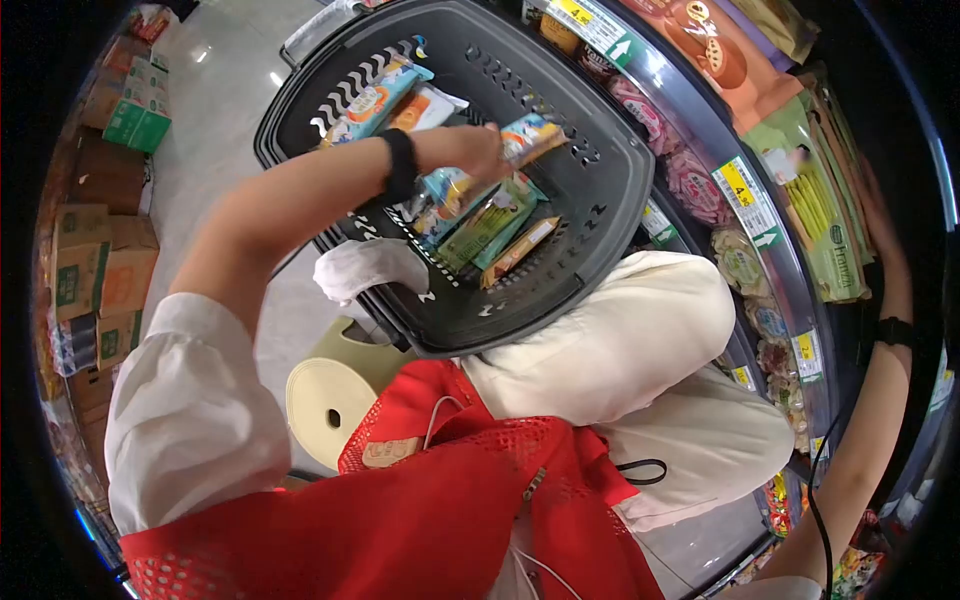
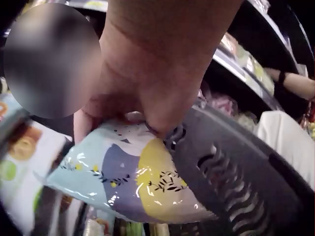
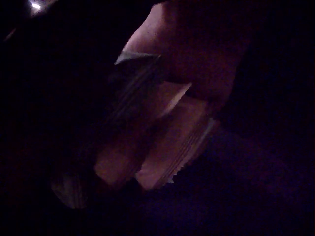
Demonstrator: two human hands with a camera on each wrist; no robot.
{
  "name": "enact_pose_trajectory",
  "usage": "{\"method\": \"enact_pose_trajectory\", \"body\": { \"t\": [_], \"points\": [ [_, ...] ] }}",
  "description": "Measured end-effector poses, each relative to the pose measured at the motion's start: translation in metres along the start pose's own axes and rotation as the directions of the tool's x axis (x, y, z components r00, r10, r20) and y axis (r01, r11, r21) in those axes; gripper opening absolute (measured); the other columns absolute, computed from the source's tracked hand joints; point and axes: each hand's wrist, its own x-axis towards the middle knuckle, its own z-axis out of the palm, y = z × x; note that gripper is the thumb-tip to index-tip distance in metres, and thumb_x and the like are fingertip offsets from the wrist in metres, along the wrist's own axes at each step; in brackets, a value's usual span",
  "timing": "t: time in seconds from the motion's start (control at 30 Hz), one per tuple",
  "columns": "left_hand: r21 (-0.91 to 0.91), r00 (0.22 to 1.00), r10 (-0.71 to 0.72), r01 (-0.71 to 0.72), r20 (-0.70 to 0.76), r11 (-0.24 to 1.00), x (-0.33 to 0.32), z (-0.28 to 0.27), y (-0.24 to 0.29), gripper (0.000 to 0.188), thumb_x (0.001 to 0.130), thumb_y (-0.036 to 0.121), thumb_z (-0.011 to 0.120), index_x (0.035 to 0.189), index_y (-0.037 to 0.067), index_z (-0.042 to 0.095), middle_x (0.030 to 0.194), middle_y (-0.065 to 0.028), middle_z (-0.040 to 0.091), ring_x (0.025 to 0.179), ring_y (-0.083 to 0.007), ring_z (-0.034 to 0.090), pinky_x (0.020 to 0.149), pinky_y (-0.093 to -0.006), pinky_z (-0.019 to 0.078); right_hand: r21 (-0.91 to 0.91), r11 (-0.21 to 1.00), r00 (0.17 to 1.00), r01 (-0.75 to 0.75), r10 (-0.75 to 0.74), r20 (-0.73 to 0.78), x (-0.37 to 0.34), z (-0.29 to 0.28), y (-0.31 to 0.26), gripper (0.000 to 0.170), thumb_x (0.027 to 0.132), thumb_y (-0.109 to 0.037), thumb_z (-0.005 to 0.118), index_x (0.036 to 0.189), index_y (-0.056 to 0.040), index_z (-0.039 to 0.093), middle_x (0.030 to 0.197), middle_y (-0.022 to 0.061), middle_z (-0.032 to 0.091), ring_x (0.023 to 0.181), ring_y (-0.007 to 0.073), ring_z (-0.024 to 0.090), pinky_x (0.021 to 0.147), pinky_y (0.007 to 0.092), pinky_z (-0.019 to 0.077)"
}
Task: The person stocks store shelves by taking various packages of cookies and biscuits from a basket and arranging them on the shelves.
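My left hand (image 1: 470, 150) grips a glossy snack packet (image 2: 128, 177) from above, over the black basket (image 1: 610, 200). Pale blue, purple and yellow patches with small leaf prints cover this packet. Beneath and beside it in the basket lie several other packets, among them a green one (image 1: 490, 225), a narrow brown one (image 1: 520, 252) and a blue one (image 1: 375, 100). My right hand (image 1: 880, 225) reaches into the dark shelf, beside upright green packets (image 1: 815, 200). In the right wrist view it is over dim packet edges (image 3: 172, 132); its fingers are hidden, so I cannot tell their hold.
Shelf edges with yellow price tags (image 1: 745, 195) run along the right, above rows of pink wrapped packs (image 1: 695, 185). A white cloth-like piece (image 1: 370, 268) hangs over the basket's near rim. Below is a beige round-ended object (image 1: 335, 410). Cardboard boxes (image 1: 80, 260) stand at left.
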Motion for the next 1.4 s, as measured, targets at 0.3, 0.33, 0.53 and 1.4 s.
{"method": "enact_pose_trajectory", "body": {
  "t": [0.3,0.33,0.53,1.4],
  "points": [
    [0.192,0.941,-0.266,0.227,0.21,0.955,0.096,0.116,-0.046,0.054,0.074,0.023,0.059,0.121,0.0,0.048,0.104,-0.0171,0.061,0.095,-0.0301,0.06,0.078,-0.0392,0.0462,-0.077,0.997,0.999,0.007,-0.009,-0.034,-0.003,0.002,-0.004,0.072,0.086,-0.055,0.041,0.14,-0.01,0.024,0.144,0.0116,0.024,0.133,0.0236,0.022,0.109,0.036,0.0172],
    [0.19,0.938,-0.272,0.233,0.215,0.954,0.081,0.1,-0.041,0.052,0.075,0.026,0.056,0.116,-0.006,0.05,0.106,-0.0186,0.06,0.097,-0.0289,0.06,0.079,-0.0389,0.0463,-0.075,0.997,0.999,0.006,-0.008,-0.034,-0.002,0.002,-0.003,0.072,0.086,-0.055,0.042,0.14,-0.0099,0.024,0.144,0.0116,0.024,0.133,0.0235,0.022,0.109,0.0358,0.0172],
    [0.225,0.986,-0.133,0.109,0.096,0.968,0.049,0.052,-0.024,0.047,0.075,0.048,0.057,0.084,0.003,0.068,0.082,-0.0175,0.064,0.083,-0.0289,0.062,0.074,-0.0412,0.049,-0.007,1.0,1.0,0.018,-0.018,0.013,-0.005,0.005,-0.019,0.07,0.088,-0.05,0.043,0.139,-0.0058,0.024,0.143,0.0131,0.027,0.132,0.0227,0.023,0.108,0.0327,0.0172],
    [0.322,0.42,0.588,-0.549,-0.691,0.771,0.028,-0.139,0.286,0.026,0.065,0.01,0.059,0.09,0.001,0.059,0.095,-0.0107,0.058,0.094,-0.0261,0.057,0.074,-0.0341,0.0477,0.171,0.985,0.999,-0.037,0.032,0.03,0.023,-0.016,-0.011,0.066,0.085,-0.044,0.054,0.135,-0.0069,0.031,0.132,0.0168,0.04,0.119,0.0277,0.041,0.098,0.0378,0.0347]
  ]
}}
